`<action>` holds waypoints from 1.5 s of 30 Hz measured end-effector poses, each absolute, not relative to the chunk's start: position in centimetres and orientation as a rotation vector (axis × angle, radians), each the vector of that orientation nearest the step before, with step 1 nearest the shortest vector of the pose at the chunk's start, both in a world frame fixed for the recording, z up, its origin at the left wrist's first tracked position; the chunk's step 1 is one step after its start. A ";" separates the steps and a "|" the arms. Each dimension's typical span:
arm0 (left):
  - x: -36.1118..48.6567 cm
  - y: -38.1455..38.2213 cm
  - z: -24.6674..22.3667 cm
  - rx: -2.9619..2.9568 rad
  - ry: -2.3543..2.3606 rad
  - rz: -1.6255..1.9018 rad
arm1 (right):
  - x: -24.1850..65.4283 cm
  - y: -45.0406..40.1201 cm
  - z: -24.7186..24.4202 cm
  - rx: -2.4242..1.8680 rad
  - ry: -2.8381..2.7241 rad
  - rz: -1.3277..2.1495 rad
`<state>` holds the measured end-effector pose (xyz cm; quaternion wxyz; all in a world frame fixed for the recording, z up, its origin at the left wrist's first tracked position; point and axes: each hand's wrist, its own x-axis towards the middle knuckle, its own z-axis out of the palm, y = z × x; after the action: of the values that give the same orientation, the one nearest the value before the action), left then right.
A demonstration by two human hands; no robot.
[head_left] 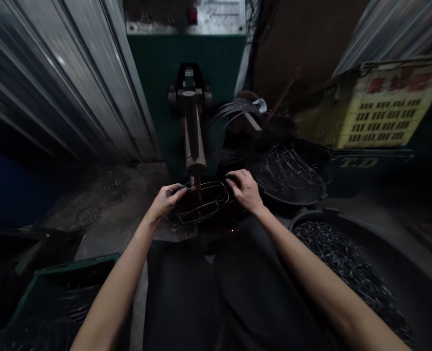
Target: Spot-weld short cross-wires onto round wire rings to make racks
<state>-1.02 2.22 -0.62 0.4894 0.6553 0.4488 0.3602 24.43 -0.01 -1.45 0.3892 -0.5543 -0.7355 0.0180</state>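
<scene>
My left hand (166, 201) pinches the left rim of an oval wire frame (201, 218), thumb and fingers closed on it. The frame is thin metal wire with short cross pieces, held tilted below the arm of a spot welder (193, 126). The welder's copper-coloured tip (198, 184) meets the frame's far side; whether it touches is too dark to tell. Close by the frame's right rim, my right hand (245, 190) has its fingers closed in a pinch. What they hold, if anything, cannot be made out. Small orange sparks (232, 230) glow below the frame.
A round tub (312, 197) with wire rings stands at right, behind a larger black tub (369, 239) of short metal pieces. A yellow crate (384, 117) sits at the back right. At lower left is a green-rimmed bin (73, 264). Corrugated metal sheeting (91, 73) borders the left.
</scene>
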 end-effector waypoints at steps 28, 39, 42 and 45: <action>-0.5 -2.1 2.3 2.466 1.219 0.268 | 19.9 -5.1 -0.4 -1.342 -2.324 0.200; -1.0 -2.4 3.1 2.583 1.303 0.293 | 20.0 -4.8 -0.2 -1.343 -2.373 0.256; -0.9 -2.4 2.6 2.573 1.284 0.294 | 19.9 -4.7 0.0 -1.364 -2.390 0.282; -0.9 -2.4 2.0 2.566 1.274 0.302 | 19.8 -4.5 -0.1 -1.409 -2.380 0.286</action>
<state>-0.88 -2.40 1.96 0.1303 0.8831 0.4385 0.1038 19.77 -4.48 -0.07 0.1798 -0.4985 -0.8420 0.1011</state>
